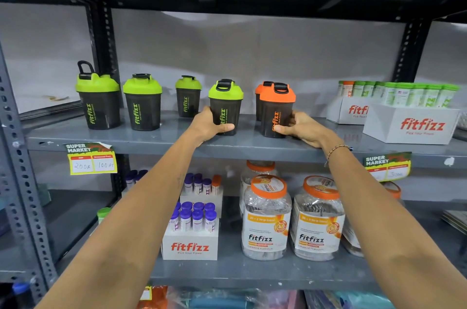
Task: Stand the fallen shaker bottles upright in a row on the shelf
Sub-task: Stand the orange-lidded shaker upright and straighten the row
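Both upright on the shelf (151,143) front — left hand (208,124) wrapped around the green-lidded shaker (225,106), right hand (299,128) curled around the orange-lidded shaker (277,109), thumbs pressed across the fronts — probably steadying them into line.

On the shelf (151,140), six shaker bottles stood upright: two at the left end (97,104) (142,104), a third (188,97) set further back, a fourth (225,106) in the left hand (209,126), a fifth (276,111) in the right hand (303,129), the sixth (260,96) just behind the fifth. Right of them sat two boxes of tubes, the nearer box (412,124) in front of the other (351,111). On the lower shelf (227,273), a tube box (189,245) lay left of two jars (265,220) (318,220).
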### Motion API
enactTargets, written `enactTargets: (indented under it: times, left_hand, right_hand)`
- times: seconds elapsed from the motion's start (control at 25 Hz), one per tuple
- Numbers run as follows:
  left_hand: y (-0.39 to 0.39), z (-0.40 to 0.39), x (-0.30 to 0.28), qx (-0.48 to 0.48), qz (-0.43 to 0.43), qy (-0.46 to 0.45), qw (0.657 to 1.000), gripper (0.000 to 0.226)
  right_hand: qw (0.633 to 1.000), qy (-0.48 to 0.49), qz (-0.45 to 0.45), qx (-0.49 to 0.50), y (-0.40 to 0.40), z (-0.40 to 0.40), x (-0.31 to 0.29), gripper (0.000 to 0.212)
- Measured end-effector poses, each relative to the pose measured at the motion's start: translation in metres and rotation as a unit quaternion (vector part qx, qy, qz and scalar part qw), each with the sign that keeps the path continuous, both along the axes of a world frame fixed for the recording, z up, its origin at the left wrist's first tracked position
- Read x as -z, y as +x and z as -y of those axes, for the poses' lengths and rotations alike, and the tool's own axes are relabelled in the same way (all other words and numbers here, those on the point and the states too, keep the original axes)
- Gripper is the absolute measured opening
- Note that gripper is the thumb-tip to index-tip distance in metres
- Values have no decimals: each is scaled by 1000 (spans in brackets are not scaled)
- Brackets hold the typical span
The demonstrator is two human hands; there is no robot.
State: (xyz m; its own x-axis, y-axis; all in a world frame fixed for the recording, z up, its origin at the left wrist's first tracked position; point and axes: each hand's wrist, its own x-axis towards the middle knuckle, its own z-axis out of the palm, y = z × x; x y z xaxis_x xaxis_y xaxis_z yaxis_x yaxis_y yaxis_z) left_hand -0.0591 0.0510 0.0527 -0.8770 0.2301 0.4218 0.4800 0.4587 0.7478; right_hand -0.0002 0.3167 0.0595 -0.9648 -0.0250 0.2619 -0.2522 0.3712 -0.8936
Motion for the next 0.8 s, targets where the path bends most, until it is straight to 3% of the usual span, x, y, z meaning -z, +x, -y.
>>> enactTargets:
  times: [0.12,0.28,0.32,0.48,0.6,0.8]
  left_hand:
    - [2,0,-1,-5,1,-17,1000,66]
    - [7,4,-2,-39,9,-31,999,78]
    - [9,6,-1,-56,10,-25,998,81]
    - [26,13,4,-113,-21,13,993,84]
    - [44,25,5,-117,-44,74,989,70]
    - [62,91,1,-118,-139,118,976,31]
  right_hand:
    - [1000,6,12,-2,3,1,-3,49]
    - [997,33,45,55,21,-4,-6,78]
    - [994,34,34,97,28,-5,-3,74]
    - [964,73,-113,230,57,26,7,19]
    - [960,115,-175,185,64,79,7,23]
    - [971,130,-177,93,44,180,-8,18]
